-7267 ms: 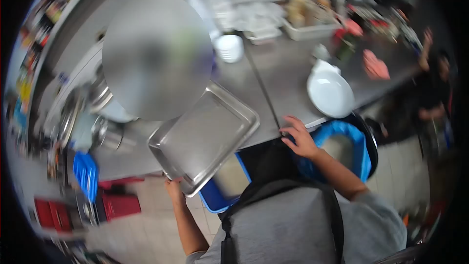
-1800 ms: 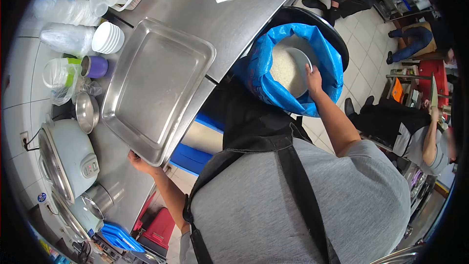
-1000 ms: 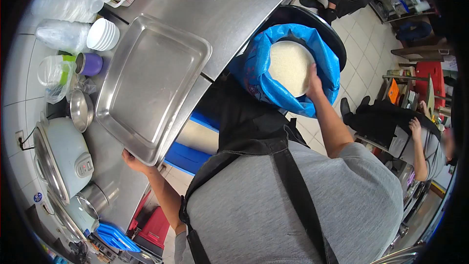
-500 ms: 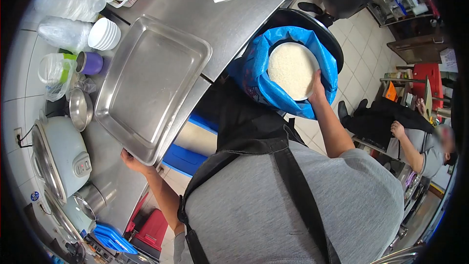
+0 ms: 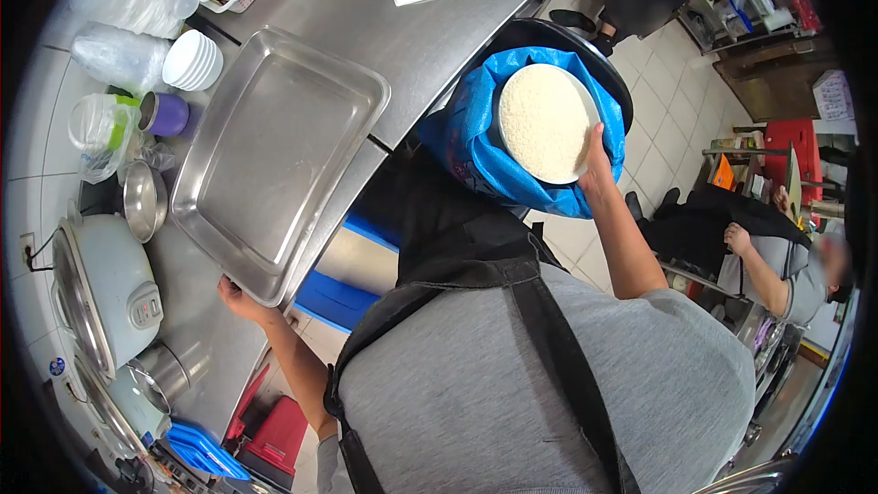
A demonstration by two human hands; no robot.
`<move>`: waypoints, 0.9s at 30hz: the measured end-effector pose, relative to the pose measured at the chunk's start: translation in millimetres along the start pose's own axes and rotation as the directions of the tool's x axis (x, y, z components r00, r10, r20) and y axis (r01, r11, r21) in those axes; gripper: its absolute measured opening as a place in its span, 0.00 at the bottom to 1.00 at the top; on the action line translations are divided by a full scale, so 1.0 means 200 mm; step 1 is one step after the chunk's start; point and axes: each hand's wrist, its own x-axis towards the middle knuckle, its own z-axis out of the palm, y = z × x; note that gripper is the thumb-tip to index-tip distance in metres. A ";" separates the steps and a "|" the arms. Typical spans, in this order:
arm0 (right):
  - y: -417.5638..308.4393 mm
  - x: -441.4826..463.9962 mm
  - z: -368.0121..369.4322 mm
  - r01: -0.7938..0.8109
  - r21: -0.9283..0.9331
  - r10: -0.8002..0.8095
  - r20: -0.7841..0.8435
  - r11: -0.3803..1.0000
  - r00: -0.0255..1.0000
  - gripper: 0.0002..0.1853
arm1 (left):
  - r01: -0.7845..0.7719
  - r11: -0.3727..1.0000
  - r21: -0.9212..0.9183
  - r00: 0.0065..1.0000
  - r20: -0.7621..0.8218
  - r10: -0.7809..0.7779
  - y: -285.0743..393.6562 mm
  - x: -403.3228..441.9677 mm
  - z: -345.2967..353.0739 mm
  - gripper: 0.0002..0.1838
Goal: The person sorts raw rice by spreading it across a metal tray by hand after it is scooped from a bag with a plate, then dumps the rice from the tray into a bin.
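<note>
Fingers of the right hand [image 5: 596,165] are closed on the side of a round, pale bowl [image 5: 594,117]; the thumb lies along the rim, and the other fingers are mostly hidden. Pale small grains [image 5: 541,119], like rice, fill this bowl in a rounded heap with a rough surface. It is at the mouth of a shiny blue plastic bag [image 5: 476,119], whose folded, wrinkled edge goes around it. The bowl hides the inside of the bag, and the bag covers much of a black bin [image 5: 622,91].

Left hand [image 5: 240,299] has its fingers bent at the near corner of a metal tray [image 5: 283,146]; I cannot tell how firmly it holds. The tray is rectangular, with rounded corners and dull, scratched metal, on a smooth steel table [image 5: 366,0]. Beneath the table, a blue box [image 5: 337,300] is partly cut off from view.
</note>
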 end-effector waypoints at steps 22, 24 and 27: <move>-0.39 -0.30 1.21 0.087 -0.392 0.112 0.457 0.916 0.882 0.33 | 0.056 0.990 0.128 0.995 -0.084 -0.045 0.13 -0.01 0.01 0.10; -0.32 -0.32 1.40 0.099 -0.433 0.161 0.524 0.896 0.836 0.33 | 0.065 0.989 0.133 0.993 -0.110 -0.050 0.13 -0.01 0.01 0.09; -0.16 -0.32 1.62 0.122 -0.494 0.228 0.590 0.861 0.775 0.34 | 0.061 0.986 0.155 0.991 -0.130 -0.040 0.14 -0.01 0.01 0.09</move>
